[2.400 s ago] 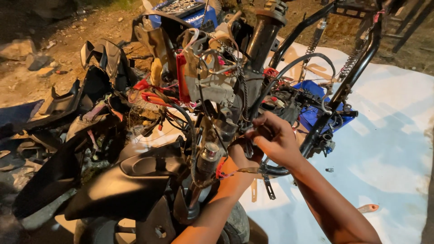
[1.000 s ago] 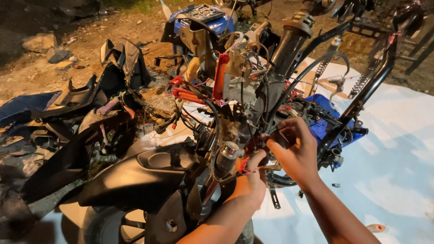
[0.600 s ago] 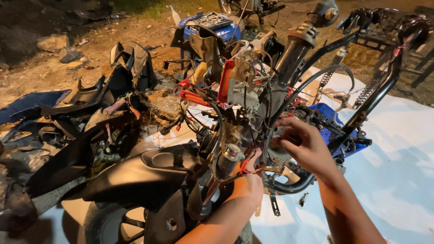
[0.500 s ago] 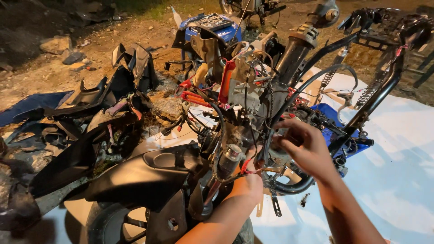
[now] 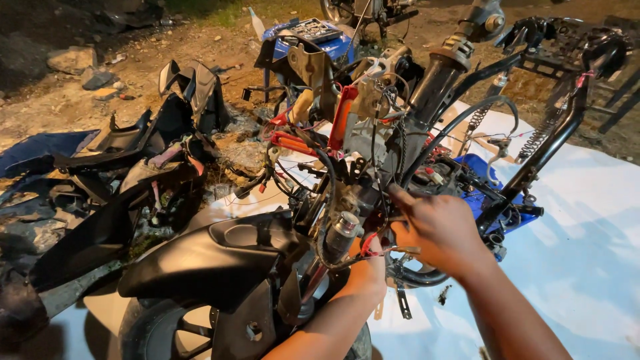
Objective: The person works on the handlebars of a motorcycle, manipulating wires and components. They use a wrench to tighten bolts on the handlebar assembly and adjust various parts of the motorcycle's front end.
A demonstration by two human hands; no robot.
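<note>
White ground sheet on dirt: stripped scooter frame; right hand pinching its wiring, left hand buried there, grip indiscernible.

The mudguard near the left was smooth black plastic with a dull sheen. The loose panels further left were the same black plastic, scuffed and dusty. The frame tubes on the right were black painted metal, faintly glossy. The fork leg looked like dark metal, and the small cylinder beside the left hand was bare bright metal. The wires by the right hand had rubbery black and red coats. The sheet underneath was white, smooth and slightly shiny, perhaps plastic. The ground far off was rough dirt and stone.
</note>
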